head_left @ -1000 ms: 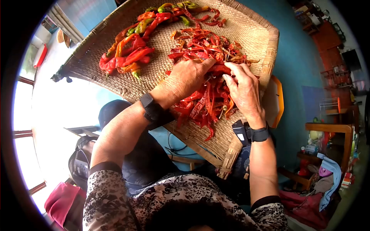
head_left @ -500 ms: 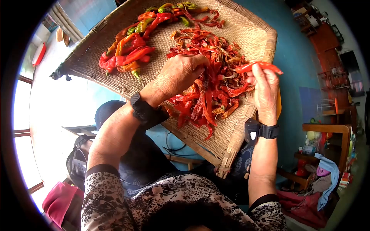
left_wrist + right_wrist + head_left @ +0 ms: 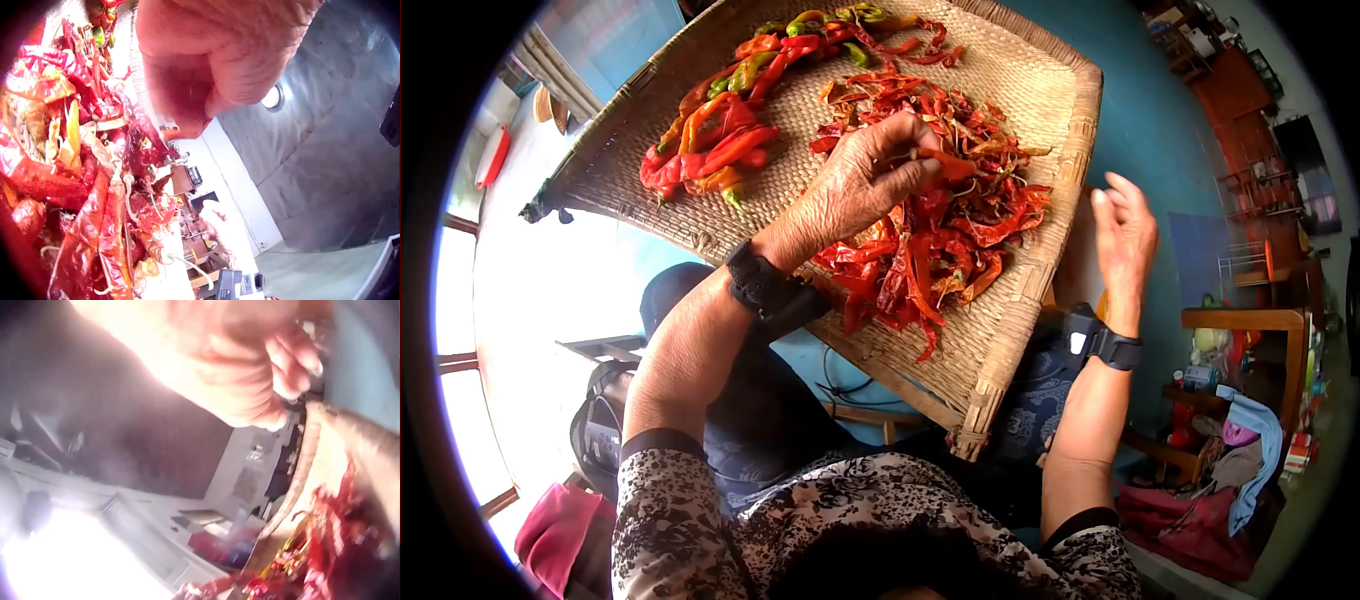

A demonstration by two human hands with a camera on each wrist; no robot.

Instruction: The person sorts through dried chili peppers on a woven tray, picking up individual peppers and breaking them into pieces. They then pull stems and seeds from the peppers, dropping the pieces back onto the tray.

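My left hand (image 3: 865, 180) is over a heap of dried red chili peppers (image 3: 900, 280) in a woven tray (image 3: 1025, 110). Between its thumb and forefinger it pinches a red chili pepper (image 3: 952, 166) near the stem. In the left wrist view the left hand (image 3: 212, 56) hangs above wrinkled chilies (image 3: 112, 237). Beyond the tray's right rim is my right hand (image 3: 1125, 235), its fingers loosely bent with no pepper showing. The right wrist view has the right hand (image 3: 237, 362) blurred, above the tray's rim (image 3: 300, 481).
Fresher red, orange and green peppers (image 3: 730, 130) lie in the tray's far left part. A wooden chair (image 3: 1240, 320) with clothes stands to the right. At lower left is a pink cloth (image 3: 560, 535), near a dark bag (image 3: 600, 420).
The right hand lifted a red chili from the heap, then moved right past the rim; that chili no longer shows in it. The left hand rose slightly from the heap, pinching a chili.
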